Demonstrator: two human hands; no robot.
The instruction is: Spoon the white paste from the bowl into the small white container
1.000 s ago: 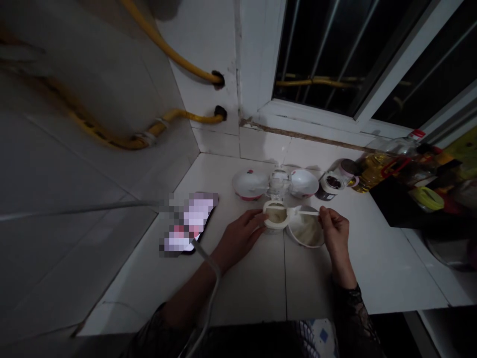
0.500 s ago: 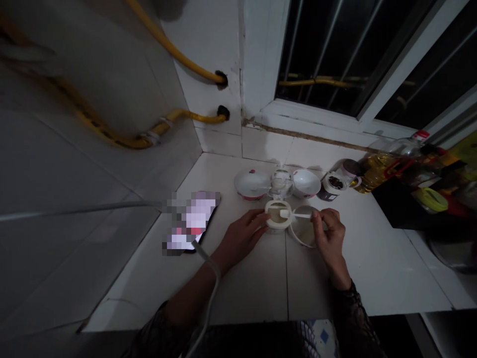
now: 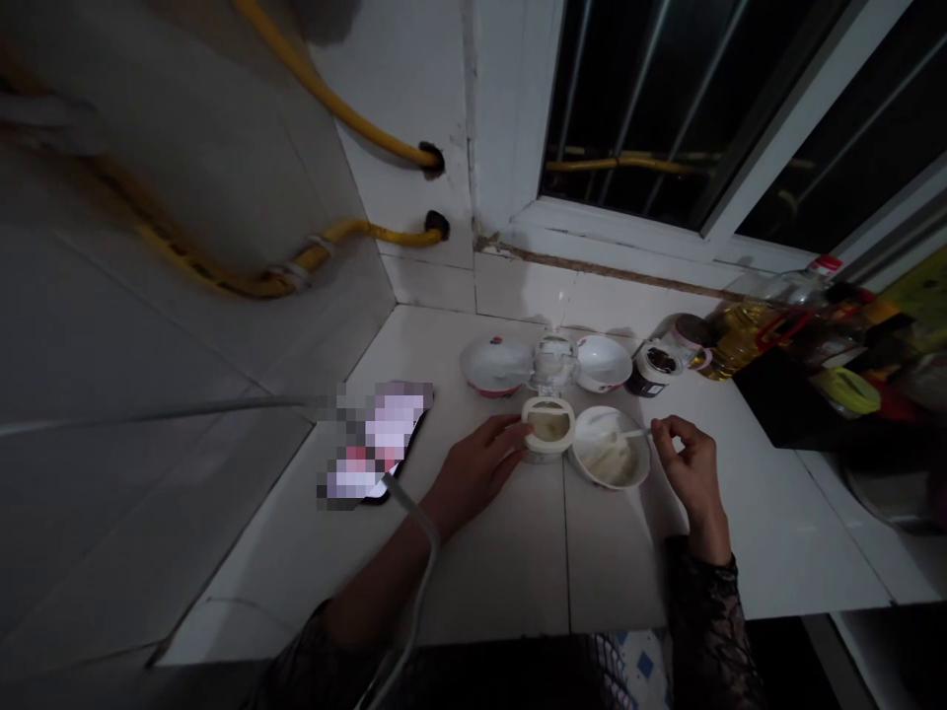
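My left hand (image 3: 484,463) is closed around the left side of a small jar (image 3: 548,427) with a wide white rim, which stands on the counter. Pale contents show through the jar's mouth. Between thumb and fingers, my right hand (image 3: 688,468) pinches the handle end of a white spoon (image 3: 634,433). The spoon's other end is inside a white bowl (image 3: 585,463), just right of the jar. Whitish powdery stuff (image 3: 614,461) lies in that bowl, and the spoon's tip is hard to make out against it.
Behind the jar stand a shallow bowl (image 3: 497,367), a clear glass container (image 3: 553,363), another bowl (image 3: 605,364) and a dark-filled jar (image 3: 657,369). Oil bottles (image 3: 732,335) and a black box (image 3: 773,394) are at right. A lit phone (image 3: 389,434) lies left, near a grey cable (image 3: 421,552).
My right hand has moved right with the spoon, whose head has gone from over the jar into the powder bowl. My left hand stays on the jar. The view has shifted slightly.
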